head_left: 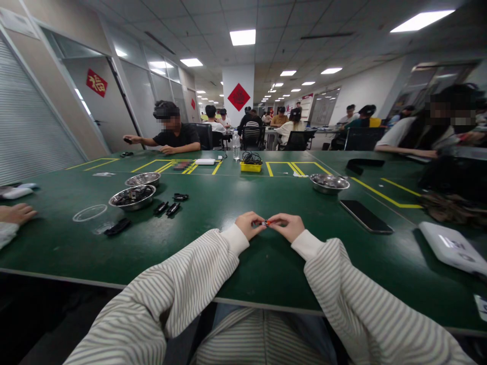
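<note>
My left hand [249, 225] and my right hand [287, 226] meet above the green table [262, 268], near its middle. Between their fingertips is a small part [267, 222], orange-red on its right side and dark or silvery on its left. Both hands pinch it, the left at one end and the right at the other. Its exact shape is too small to make out. To the left of my hands lie several black parts [173, 209], and beyond them a metal bowl [133, 197] holds more dark pieces.
A second metal bowl [143, 179] and a clear plastic cup [93, 218] stand left. Rightward are another bowl [329, 183], a phone [366, 216] and a white device [452, 247]. A yellow box [250, 166] holds black cable. Another person's hand [18, 214] rests far left.
</note>
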{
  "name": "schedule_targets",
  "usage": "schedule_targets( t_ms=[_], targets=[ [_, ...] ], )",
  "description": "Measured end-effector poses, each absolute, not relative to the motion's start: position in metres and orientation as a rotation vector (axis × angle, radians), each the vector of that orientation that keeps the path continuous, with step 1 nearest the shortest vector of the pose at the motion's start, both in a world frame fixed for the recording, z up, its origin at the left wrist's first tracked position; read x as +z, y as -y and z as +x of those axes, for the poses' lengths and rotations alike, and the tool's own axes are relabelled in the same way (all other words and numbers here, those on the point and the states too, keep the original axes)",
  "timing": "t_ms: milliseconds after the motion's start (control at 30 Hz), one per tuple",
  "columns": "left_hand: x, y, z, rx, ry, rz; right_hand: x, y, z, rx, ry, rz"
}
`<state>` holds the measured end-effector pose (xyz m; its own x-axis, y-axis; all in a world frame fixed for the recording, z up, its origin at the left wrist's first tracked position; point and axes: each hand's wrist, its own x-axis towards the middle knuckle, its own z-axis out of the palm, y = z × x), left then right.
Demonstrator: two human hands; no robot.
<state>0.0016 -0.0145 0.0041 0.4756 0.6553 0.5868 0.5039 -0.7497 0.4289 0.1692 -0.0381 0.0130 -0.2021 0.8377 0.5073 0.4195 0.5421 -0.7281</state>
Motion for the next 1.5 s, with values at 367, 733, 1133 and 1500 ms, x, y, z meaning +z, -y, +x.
schedule_targets(
  t_ms=[367,733,1133,1500],
  targets=[
    [0.0014,0.0129,0.0014,1.154,-1.011,2.532,0.016,0.042,0.1702,0.382,1.88,-0.982],
    [0.0038,0.0154,0.0019,1.181,-0.985,2.436,0.0168,0.0442,0.1684,0.41,1.818,-0.997],
    [0.0087,0.0172,0.0012,1.234,-1.005,2.534,0.0128,0.0403,0.1647,0.459,1.746,-1.039],
    [0.0027,0.0139,0.0032,1.223,-1.034,2.331,0.0136,0.0392,0.1644,0.515,1.712,-1.03]
  ],
)
